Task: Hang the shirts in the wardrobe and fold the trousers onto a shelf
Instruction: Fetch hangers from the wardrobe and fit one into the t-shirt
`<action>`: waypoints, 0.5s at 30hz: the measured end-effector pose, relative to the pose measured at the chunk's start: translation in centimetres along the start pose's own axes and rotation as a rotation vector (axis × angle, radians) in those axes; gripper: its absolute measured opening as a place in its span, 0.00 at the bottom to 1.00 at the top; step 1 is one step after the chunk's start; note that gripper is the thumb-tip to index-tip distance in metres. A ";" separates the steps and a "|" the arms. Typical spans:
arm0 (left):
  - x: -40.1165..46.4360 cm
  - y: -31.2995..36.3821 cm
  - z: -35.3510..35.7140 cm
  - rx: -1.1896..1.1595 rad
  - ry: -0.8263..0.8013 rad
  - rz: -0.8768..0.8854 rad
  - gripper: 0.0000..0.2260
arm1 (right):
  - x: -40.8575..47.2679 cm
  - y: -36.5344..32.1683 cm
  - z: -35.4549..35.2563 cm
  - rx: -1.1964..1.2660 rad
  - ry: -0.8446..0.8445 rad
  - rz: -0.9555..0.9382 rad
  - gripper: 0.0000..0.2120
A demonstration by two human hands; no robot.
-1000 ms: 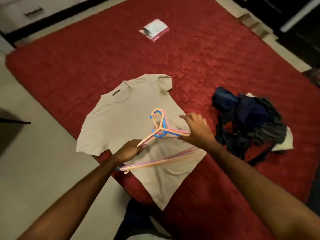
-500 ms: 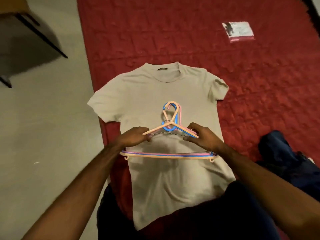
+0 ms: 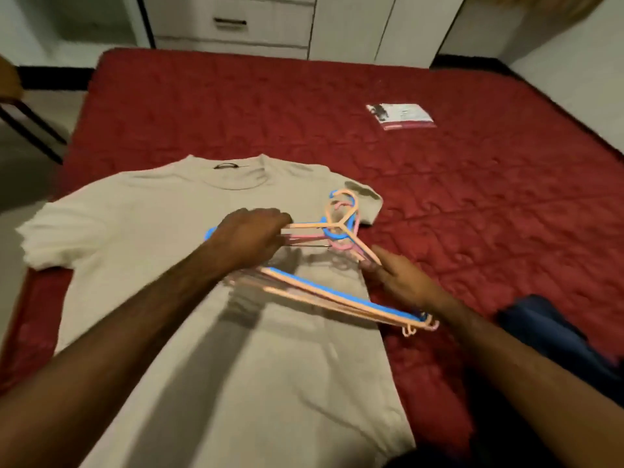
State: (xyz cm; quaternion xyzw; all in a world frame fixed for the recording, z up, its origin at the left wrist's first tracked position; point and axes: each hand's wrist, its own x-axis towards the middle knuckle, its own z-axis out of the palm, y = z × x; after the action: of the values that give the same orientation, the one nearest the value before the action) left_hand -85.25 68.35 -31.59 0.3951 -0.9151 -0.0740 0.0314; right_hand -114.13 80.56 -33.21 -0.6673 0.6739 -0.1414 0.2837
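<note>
Both hands are working a bunch of plastic hangers (image 3: 341,228), orange, blue and pink, held just above a beige T-shirt (image 3: 202,265) that is lying flat, collar away from the person, on a red quilted bed (image 3: 472,197). The left hand (image 3: 250,238) is gripping one shoulder arm of the bunch with its fingers curled round the plastic, and the right hand (image 3: 398,282) is pinching the other arm near the neck, so each grip is closed on the hangers. The likeliest trouble, as I am judging it, is that the hooks are sitting nested and the lower bars are fanning out unevenly, so pulling one hanger free could be dragging the others along or letting several drop onto the shirt and rumple it. A snagged hook could also be catching the fabric, since the bunch is hovering so near the cloth. The small end hooks on the bars look prone to tangling too. A heap of dark blue clothes (image 3: 557,336) is lying at the right edge of the bed, well apart from the shirt, and a flat packet (image 3: 400,116) is resting farther up the quilt. Beyond the bed a white wardrobe (image 3: 270,25) with drawers is standing against the wall, and a chair (image 3: 23,106) is showing partly at the left over pale floor.
</note>
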 end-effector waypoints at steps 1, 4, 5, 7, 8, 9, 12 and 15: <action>1.2 2.1 0.8 0.034 0.060 0.004 0.16 | -0.9 2.1 -1.4 0.002 0.049 0.047 0.14; 2.9 7.3 2.3 0.078 0.247 -0.011 0.26 | -2.8 7.4 -5.7 0.017 0.251 0.191 0.11; 2.9 9.1 2.5 0.044 0.268 -0.019 0.26 | -3.5 8.9 -7.3 0.061 0.321 0.276 0.09; 2.5 12.3 3.2 -0.058 0.179 -0.042 0.25 | -4.2 12.5 -9.7 0.162 0.449 0.466 0.11; 2.1 13.3 4.0 -0.085 0.079 -0.056 0.24 | -4.0 13.9 -10.4 0.223 0.502 0.542 0.15; 1.7 14.1 4.9 -0.072 -0.031 -0.058 0.25 | -4.0 14.9 -11.0 0.285 0.547 0.602 0.20; 0.2 14.1 7.5 0.004 -0.332 -0.051 0.31 | -3.9 16.6 -11.0 0.301 0.562 0.718 0.21; -0.6 13.8 9.3 0.071 -0.390 -0.016 0.49 | -4.1 18.3 -10.4 0.186 0.545 0.793 0.17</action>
State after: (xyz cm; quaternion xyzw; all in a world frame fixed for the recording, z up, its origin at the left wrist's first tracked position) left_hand -95.81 79.15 -38.57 0.3815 -0.9027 -0.1170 -0.1609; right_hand -135.26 83.88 -34.57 -0.2696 0.9104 -0.2517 0.1876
